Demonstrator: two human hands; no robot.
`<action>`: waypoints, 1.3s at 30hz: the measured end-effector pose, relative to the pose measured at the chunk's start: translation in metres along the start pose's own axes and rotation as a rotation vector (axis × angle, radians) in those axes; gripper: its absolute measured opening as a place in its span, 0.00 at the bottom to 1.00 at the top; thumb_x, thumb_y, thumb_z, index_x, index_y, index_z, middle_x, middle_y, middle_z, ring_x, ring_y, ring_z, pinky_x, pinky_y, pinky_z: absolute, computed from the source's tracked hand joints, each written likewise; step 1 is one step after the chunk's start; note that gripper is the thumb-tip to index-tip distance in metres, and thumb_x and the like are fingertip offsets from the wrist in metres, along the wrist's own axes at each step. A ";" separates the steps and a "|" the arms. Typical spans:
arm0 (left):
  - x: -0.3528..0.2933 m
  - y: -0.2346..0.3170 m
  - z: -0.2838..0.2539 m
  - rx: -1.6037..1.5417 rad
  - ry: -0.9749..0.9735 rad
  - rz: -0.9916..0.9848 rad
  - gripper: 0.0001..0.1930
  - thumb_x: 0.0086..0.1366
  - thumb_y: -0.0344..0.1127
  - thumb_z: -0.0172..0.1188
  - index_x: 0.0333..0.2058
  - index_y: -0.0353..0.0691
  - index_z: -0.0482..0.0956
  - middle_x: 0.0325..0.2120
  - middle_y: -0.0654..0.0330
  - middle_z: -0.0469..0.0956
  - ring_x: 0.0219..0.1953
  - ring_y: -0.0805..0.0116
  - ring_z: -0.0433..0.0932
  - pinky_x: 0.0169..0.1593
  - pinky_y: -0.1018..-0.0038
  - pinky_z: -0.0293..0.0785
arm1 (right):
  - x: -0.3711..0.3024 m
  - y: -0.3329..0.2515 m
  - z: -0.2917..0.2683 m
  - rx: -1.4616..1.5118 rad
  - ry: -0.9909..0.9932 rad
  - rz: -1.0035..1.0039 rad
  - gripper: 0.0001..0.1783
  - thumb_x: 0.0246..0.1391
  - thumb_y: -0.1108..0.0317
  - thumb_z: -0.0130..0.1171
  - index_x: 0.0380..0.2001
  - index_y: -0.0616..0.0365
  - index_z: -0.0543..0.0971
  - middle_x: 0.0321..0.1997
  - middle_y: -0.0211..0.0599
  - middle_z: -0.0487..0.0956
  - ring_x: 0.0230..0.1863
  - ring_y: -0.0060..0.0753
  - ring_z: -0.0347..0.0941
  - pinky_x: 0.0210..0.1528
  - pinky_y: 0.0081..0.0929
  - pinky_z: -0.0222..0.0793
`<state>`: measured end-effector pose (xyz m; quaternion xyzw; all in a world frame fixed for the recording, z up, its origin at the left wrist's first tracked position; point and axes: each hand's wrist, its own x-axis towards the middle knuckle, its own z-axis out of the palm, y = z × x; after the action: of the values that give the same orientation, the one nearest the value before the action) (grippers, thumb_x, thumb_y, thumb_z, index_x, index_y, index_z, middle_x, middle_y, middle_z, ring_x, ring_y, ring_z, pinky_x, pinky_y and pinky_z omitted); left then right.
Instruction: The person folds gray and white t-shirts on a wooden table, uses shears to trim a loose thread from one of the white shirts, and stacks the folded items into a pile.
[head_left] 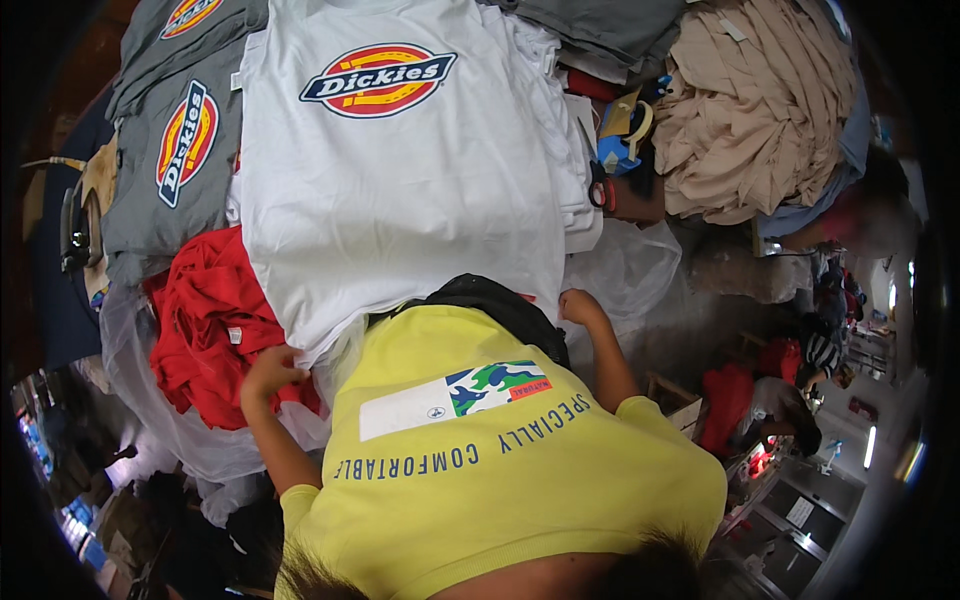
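A white t-shirt [400,190] with an oval red, yellow and blue logo lies spread flat on a stack of white shirts in front of me. My left hand [270,370] is closed at its lower left hem, right beside a heap of red garments [210,330]. At the lower right hem my right hand [580,305] is closed too, next to a clear plastic bag [630,265]. My yellow shirt [480,460] and a black pouch [495,298] at my waist hide the hem's middle.
Grey t-shirts [180,150] with the same logo lie at the left. The red garments sit in clear plastic [150,400]. A beige cloth pile [760,110] is at the upper right, with red-handled scissors [600,192] and a blue tape dispenser [625,145] beside it. A person [815,355] works at the right.
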<state>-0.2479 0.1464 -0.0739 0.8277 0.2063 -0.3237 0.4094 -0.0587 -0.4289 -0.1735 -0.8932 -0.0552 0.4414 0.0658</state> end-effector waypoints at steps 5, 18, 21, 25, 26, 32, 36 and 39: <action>0.059 0.073 -0.060 -0.071 0.797 0.283 0.12 0.60 0.33 0.55 0.40 0.32 0.73 0.28 0.56 0.76 0.32 0.67 0.73 0.38 0.74 0.69 | -0.001 -0.104 -0.117 0.586 0.494 -0.343 0.16 0.50 0.59 0.56 0.25 0.63 0.73 0.21 0.41 0.75 0.23 0.37 0.69 0.29 0.30 0.64; 0.045 0.047 -0.057 0.079 0.769 0.194 0.01 0.49 0.22 0.54 0.22 0.35 0.72 0.16 0.53 0.73 0.21 0.59 0.75 0.28 0.69 0.69 | -0.014 -0.102 -0.128 0.343 0.648 -0.254 0.14 0.42 0.62 0.62 0.30 0.59 0.76 0.29 0.44 0.78 0.32 0.45 0.74 0.35 0.33 0.67; 0.024 0.002 -0.034 0.103 0.315 -0.023 0.01 0.46 0.24 0.54 0.19 0.35 0.73 0.11 0.55 0.70 0.18 0.58 0.74 0.28 0.68 0.70 | -0.015 -0.060 -0.094 0.154 0.004 0.002 0.14 0.40 0.59 0.64 0.25 0.58 0.76 0.20 0.39 0.76 0.23 0.37 0.71 0.30 0.31 0.66; 0.041 0.033 -0.041 0.176 0.582 0.059 0.06 0.51 0.29 0.57 0.29 0.34 0.76 0.19 0.53 0.74 0.26 0.56 0.76 0.34 0.68 0.71 | -0.006 -0.071 -0.101 0.505 0.280 -0.226 0.15 0.44 0.56 0.63 0.24 0.58 0.77 0.17 0.35 0.74 0.21 0.34 0.69 0.30 0.29 0.66; 0.055 0.052 -0.052 0.144 0.679 0.054 0.10 0.53 0.31 0.59 0.34 0.34 0.76 0.25 0.51 0.76 0.30 0.55 0.76 0.38 0.68 0.71 | 0.000 -0.092 -0.119 0.745 0.291 -0.306 0.16 0.45 0.56 0.63 0.25 0.59 0.76 0.18 0.36 0.75 0.22 0.34 0.70 0.31 0.28 0.66; 0.129 0.116 -0.072 0.355 1.015 0.359 0.19 0.56 0.40 0.60 0.41 0.31 0.71 0.38 0.48 0.73 0.42 0.51 0.70 0.46 0.65 0.65 | 0.035 -0.179 -0.175 0.365 0.674 -0.537 0.18 0.46 0.59 0.62 0.29 0.66 0.75 0.28 0.45 0.74 0.30 0.40 0.70 0.36 0.29 0.66; 0.113 0.100 -0.067 -0.411 0.767 0.546 0.14 0.57 0.37 0.60 0.36 0.32 0.72 0.30 0.60 0.73 0.33 0.72 0.70 0.40 0.75 0.66 | 0.022 -0.177 -0.169 0.882 0.447 -0.639 0.19 0.44 0.58 0.63 0.29 0.65 0.76 0.27 0.37 0.75 0.30 0.29 0.70 0.35 0.25 0.66; 0.080 0.073 -0.057 -0.695 0.316 0.360 0.11 0.60 0.36 0.58 0.34 0.33 0.72 0.28 0.66 0.71 0.30 0.81 0.66 0.35 0.83 0.63 | -0.009 -0.149 -0.162 0.714 0.101 -0.473 0.19 0.47 0.55 0.62 0.28 0.64 0.76 0.26 0.32 0.75 0.29 0.21 0.68 0.34 0.21 0.65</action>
<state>-0.1262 0.1565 -0.0651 0.7027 0.2156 -0.0272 0.6775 0.0591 -0.2942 -0.0439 -0.7977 -0.0988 0.3611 0.4728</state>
